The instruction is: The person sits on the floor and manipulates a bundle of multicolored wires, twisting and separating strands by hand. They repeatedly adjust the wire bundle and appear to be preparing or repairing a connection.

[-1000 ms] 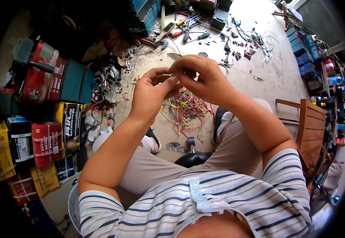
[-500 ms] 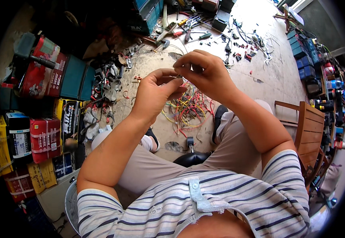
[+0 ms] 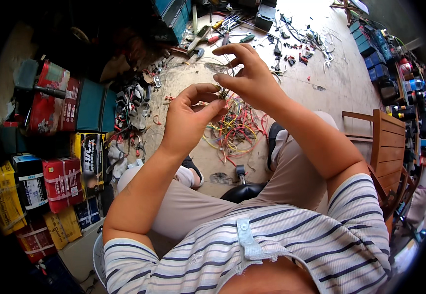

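Note:
My left hand is raised in front of me, thumb and fingers pinched together on a small dark metal piece too small to make out. Just right of it, my right hand has its thumb and fingers spread apart, with the thumb tip close to the piece. A thin strand shows between the right fingers; whether it touches them I cannot tell. Below both hands, on the floor, lies a tangled pile of red, yellow and other coloured wires.
Screwdrivers and other hand tools lie at the far side. Scraps and clips heap on the left, beside stacked boxes. Black and red bits are scattered at far right. A wooden chair stands right; batteries line the wall.
My right hand has lifted slightly away from the left, and its fingers have spread from a pinch. The left hand keeps its pinch on the small piece. The view has shifted a little.

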Motion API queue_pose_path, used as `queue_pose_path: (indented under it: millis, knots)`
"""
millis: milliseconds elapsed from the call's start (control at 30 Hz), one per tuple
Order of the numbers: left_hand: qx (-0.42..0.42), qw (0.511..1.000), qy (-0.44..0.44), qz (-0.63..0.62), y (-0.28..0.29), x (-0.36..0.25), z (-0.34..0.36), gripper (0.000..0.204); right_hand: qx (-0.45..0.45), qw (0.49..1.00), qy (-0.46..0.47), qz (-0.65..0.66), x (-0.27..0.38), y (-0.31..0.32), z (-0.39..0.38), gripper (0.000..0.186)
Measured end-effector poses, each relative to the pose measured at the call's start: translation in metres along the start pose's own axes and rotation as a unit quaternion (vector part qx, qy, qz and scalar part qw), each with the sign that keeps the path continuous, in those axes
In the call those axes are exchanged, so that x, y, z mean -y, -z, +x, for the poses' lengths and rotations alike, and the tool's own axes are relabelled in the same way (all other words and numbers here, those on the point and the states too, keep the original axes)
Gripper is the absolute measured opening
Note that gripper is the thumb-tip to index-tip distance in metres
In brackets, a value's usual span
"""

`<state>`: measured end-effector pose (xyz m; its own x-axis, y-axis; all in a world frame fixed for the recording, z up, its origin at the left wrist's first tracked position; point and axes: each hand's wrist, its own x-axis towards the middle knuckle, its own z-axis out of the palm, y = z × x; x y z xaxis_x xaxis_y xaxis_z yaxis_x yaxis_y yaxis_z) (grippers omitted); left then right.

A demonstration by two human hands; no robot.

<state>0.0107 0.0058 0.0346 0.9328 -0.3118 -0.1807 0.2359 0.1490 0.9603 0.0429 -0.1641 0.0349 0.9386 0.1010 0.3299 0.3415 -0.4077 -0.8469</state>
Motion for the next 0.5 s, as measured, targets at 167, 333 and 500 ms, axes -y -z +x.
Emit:
queue_pose_path:
  millis: [167, 333, 500]
  knots:
    - [0.018, 1.0, 0.0, 0.003, -0.0022, -0.0004, -0.0009, 0.027, 0.08, 0.977, -0.136, 0.145, -0.0109, 0.0026, 0.0064, 0.054]
    - [0.027, 0.999, 0.012, -0.023, -0.0052, -0.0025, -0.0018, 0.03, 0.098, 0.944, -0.189, 0.251, -0.0052, 0.0068, 0.0069, 0.054]
    - [0.047, 0.999, 0.008, -0.005, -0.0057, 0.0005, -0.0028, 0.03, 0.098, 0.946, -0.199, 0.236, -0.009, 0.0028, 0.0054, 0.054]
